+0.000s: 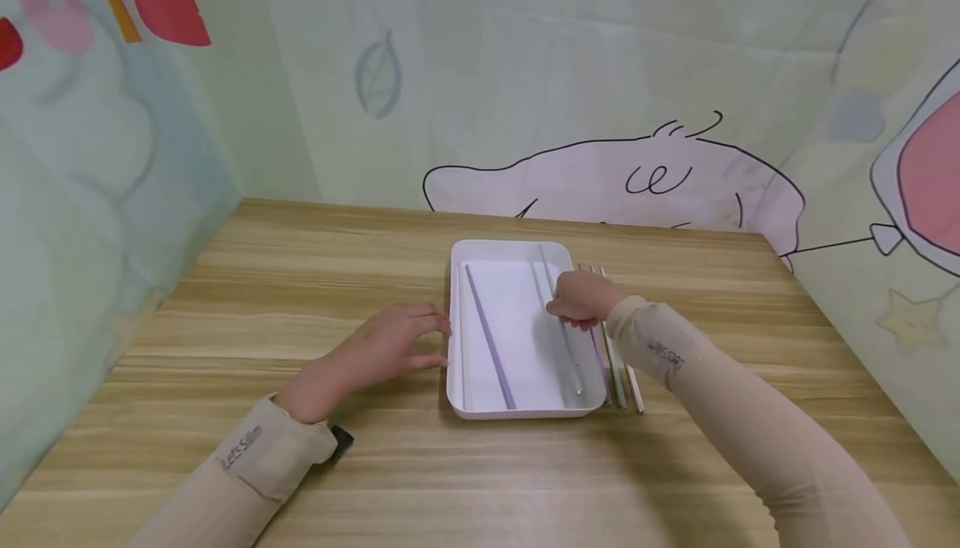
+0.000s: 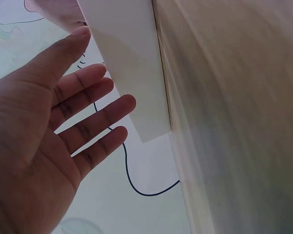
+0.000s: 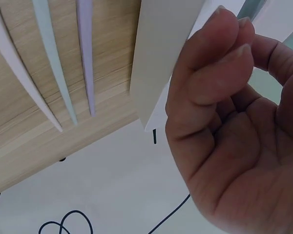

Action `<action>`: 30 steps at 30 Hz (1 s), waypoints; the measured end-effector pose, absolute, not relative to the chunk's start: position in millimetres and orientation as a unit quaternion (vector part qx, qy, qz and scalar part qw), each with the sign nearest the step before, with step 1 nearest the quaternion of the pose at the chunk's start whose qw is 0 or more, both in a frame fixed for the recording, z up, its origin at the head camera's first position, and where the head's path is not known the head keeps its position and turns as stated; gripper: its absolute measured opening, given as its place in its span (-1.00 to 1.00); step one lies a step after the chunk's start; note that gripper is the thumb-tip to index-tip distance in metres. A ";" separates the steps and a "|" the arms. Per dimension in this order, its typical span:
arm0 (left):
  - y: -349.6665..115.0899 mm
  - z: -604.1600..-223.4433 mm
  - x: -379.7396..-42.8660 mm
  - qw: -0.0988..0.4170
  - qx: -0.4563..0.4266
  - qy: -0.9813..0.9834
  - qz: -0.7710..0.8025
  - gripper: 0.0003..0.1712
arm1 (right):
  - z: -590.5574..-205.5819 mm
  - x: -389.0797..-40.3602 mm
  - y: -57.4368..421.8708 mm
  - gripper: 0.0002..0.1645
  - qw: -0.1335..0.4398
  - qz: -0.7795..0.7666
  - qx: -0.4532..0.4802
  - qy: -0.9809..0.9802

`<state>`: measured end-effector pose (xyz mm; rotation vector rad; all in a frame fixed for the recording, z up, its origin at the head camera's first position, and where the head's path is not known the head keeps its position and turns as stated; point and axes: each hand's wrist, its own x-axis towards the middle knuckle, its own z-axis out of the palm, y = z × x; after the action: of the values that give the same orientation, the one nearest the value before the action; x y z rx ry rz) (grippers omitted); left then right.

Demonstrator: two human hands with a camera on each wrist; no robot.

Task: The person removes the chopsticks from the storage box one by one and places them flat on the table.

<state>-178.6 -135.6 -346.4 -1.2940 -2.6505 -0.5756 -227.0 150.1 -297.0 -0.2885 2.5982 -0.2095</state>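
A white rectangular tray [image 1: 525, 414] lies on the wooden table. Inside it, a purple chopstick [image 1: 491, 336] slants beside a whitish one [image 1: 462, 340] along the left wall. My right hand [image 1: 585, 296] pinches a pale green chopstick [image 1: 570, 358] over the tray's right part; in the right wrist view the curled fingers [image 3: 210, 83] hide most of the hold. My left hand [image 1: 386, 346] is at the tray's left wall, fingers loosely extended and holding nothing. In the left wrist view its fingertips [image 2: 127, 102] overlap the tray wall; contact is unclear.
Right of the tray, purple [image 3: 86, 53], green [image 3: 53, 58] and white chopsticks [image 3: 22, 68] lie side by side on the table [image 1: 337, 481]. A printed cloth backdrop [image 1: 322, 98] stands behind the table and along both sides.
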 end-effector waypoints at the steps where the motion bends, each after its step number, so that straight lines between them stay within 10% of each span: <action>1: -135.8 -346.4 -178.7 0.067 -0.429 -0.880 -0.191 -0.62 | -296.7 -227.1 151.2 -0.54 0.257 -0.076 -0.107 0.958; 30: -136.3 -348.0 -179.9 0.062 -0.428 -0.881 -0.194 -0.64 | -296.4 -227.3 188.0 -0.57 0.245 -0.076 -0.119 0.959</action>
<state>-179.9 -136.3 -348.0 -1.2945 -2.6627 -0.5861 -227.3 188.0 -296.4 -0.3253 2.6188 -0.2069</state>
